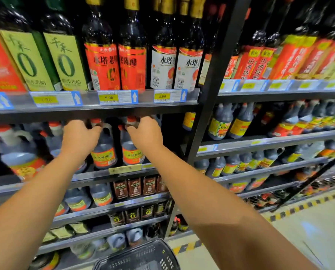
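One wide-angle head-worn camera looks forward and down along both forearms (211, 201), close to a dark metal shop shelf (96, 113). The left hand (79, 136) and right hand (146, 133), gripping dark red-capped plastic jugs (104, 152), sit mid-frame. A black plastic basket (143, 258) lies well below the fingers (150, 120).

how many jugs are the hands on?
2. Left hand grips the left jug at its top; right hand grips the right jug likewise, side by side. Fingers may hide contact with others.
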`<state>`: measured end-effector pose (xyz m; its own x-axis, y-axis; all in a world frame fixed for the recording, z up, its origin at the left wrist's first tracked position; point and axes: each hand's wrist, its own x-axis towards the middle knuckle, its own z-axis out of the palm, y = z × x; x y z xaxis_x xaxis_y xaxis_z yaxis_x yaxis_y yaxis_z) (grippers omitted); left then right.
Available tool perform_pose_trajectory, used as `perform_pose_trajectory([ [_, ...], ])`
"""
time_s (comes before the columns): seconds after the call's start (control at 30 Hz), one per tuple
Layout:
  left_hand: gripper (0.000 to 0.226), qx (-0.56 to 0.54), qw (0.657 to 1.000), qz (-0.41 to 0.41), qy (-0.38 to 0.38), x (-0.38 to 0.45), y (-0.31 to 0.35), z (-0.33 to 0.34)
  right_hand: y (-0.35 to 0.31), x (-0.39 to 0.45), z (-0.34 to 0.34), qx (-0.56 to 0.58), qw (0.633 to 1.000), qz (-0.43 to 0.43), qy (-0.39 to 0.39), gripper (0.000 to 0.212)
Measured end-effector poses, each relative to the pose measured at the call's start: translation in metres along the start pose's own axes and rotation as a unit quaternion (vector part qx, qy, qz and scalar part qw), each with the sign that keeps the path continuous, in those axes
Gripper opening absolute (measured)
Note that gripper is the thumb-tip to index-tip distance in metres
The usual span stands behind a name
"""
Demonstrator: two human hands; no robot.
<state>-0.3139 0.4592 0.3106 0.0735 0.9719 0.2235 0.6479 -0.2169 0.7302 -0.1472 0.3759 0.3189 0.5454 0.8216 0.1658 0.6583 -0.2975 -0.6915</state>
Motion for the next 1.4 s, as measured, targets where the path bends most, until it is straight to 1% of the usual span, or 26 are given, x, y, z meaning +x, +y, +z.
perform_pose_trajectory([
  [0.03, 0.034, -0.013, 1.0, 0.013, 0.009, -0.012, -0.004, -0.003, 0.004, -0.013, -0.007, 0.018, 1.0, -0.019, 0.007, 0.027],
  [0.07, 0.033, -0.019, 0.999, 0.025, 0.008, -0.027, -0.009, -0.005, 0.012, -0.026, -0.012, 0.037, 0.998, -0.043, 0.015, 0.03],
  [0.13, 0.045, -0.029, 0.997, 0.065, -0.019, -0.063, -0.016, -0.007, 0.033, -0.056, -0.026, 0.07, 0.995, -0.067, 0.009, 0.053],
  [0.17, 0.052, -0.052, 0.995, 0.086, -0.028, -0.082, -0.02, -0.005, 0.047, -0.071, -0.034, 0.087, 0.994, -0.06, 0.006, 0.057],
  [0.23, 0.052, -0.105, 0.985, 0.129, -0.049, -0.117, -0.017, -0.003, 0.078, -0.095, -0.052, 0.146, 0.988, -0.042, 0.034, 0.052],
  [0.3, 0.054, -0.108, 0.977, 0.167, -0.083, -0.143, -0.003, 0.005, 0.11, -0.11, -0.077, 0.227, 0.969, -0.013, 0.097, 0.039],
  [0.33, 0.059, -0.1, 0.972, 0.185, -0.103, -0.153, 0.008, 0.011, 0.126, -0.112, -0.092, 0.244, 0.961, 0.001, 0.133, 0.033],
  [0.4, 0.068, -0.091, 0.958, 0.242, -0.127, -0.166, 0.034, 0.027, 0.159, -0.109, -0.123, 0.223, 0.957, 0.021, 0.185, 0.03],
  [0.5, 0.074, -0.063, 0.915, 0.365, -0.158, -0.185, 0.077, 0.068, 0.217, -0.085, -0.162, 0.093, 0.972, 0.022, 0.215, 0.047],
  [0.57, 0.076, -0.047, 0.884, 0.427, -0.183, -0.2, 0.107, 0.104, 0.252, -0.065, -0.185, 0.014, 0.976, 0.03, 0.215, 0.063],
  [0.6, 0.075, -0.042, 0.867, 0.456, -0.197, -0.207, 0.121, 0.124, 0.269, -0.055, -0.195, -0.003, 0.977, 0.041, 0.208, 0.068],
  [0.67, 0.073, -0.015, 0.837, 0.505, -0.21, -0.219, 0.151, 0.169, 0.298, -0.032, -0.216, -0.014, 0.981, 0.053, 0.185, 0.072],
  [0.7, 0.073, 0.008, 0.832, 0.515, -0.206, -0.222, 0.166, 0.194, 0.313, -0.018, -0.225, -0.026, 0.983, 0.046, 0.175, 0.074],
  [0.77, 0.073, 0.05, 0.849, 0.492, -0.187, -0.218, 0.194, 0.242, 0.341, 0.011, -0.241, -0.059, 0.986, 0.025, 0.154, 0.077],
  [0.83, 0.074, 0.074, 0.881, 0.439, -0.157, -0.205, 0.218, 0.283, 0.366, 0.038, -0.254, -0.098, 0.987, 0.015, 0.127, 0.08],
  [0.9, 0.079, 0.119, 0.912, 0.374, -0.118, -0.187, 0.237, 0.311, 0.383, 0.063, -0.263, -0.129, 0.986, 0.015, 0.106, 0.073],
  [0.97, 0.089, 0.181, 0.931, 0.308, -0.08, -0.168, 0.255, 0.329, 0.388, 0.083, -0.27, -0.121, 0.989, 0.021, 0.084, 0.061],
  [1.0, 0.094, 0.196, 0.942, 0.266, -0.064, -0.158, 0.262, 0.336, 0.391, 0.095, -0.272, -0.1, 0.992, 0.031, 0.068, 0.063],
  [1.03, 0.098, 0.194, 0.955, 0.218, -0.054, -0.15, 0.266, 0.342, 0.393, 0.104, -0.273, -0.074, 0.995, 0.04, 0.049, 0.071],
  [1.1, 0.1, 0.144, 0.98, 0.133, -0.043, -0.14, 0.274, 0.351, 0.396, 0.122, -0.271, -0.013, 0.998, 0.051, 0.023, 0.082],
  [1.13, 0.1, 0.109, 0.988, 0.102, -0.046, -0.135, 0.276, 0.356, 0.396, 0.128, -0.271, 0.024, 0.998, 0.061, 0.01, 0.08],
  [1.2, 0.094, 0.028, 0.996, 0.053, -0.069, -0.13, 0.282, 0.365, 0.4, 0.135, -0.266, 0.093, 0.993, 0.076, -0.001, 0.062],
  [1.3, 0.082, -0.063, 0.995, 0.002, -0.083, -0.12, 0.285, 0.379, 0.409, 0.14, -0.257, 0.131, 0.988, 0.082, 0.004, 0.031],
  [1.33, 0.085, -0.086, 0.993, -0.005, -0.077, -0.118, 0.285, 0.384, 0.411, 0.139, -0.255, 0.137, 0.987, 0.08, 0.006, 0.031],
  [1.37, 0.09, -0.105, 0.992, -0.01, -0.072, -0.117, 0.284, 0.389, 0.413, 0.14, -0.255, 0.147, 0.987, 0.071, 0.012, 0.037],
  [1.4, 0.091, -0.12, 0.991, -0.014, -0.066, -0.117, 0.285, 0.393, 0.414, 0.14, -0.256, 0.15, 0.986, 0.064, 0.015, 0.05],
])
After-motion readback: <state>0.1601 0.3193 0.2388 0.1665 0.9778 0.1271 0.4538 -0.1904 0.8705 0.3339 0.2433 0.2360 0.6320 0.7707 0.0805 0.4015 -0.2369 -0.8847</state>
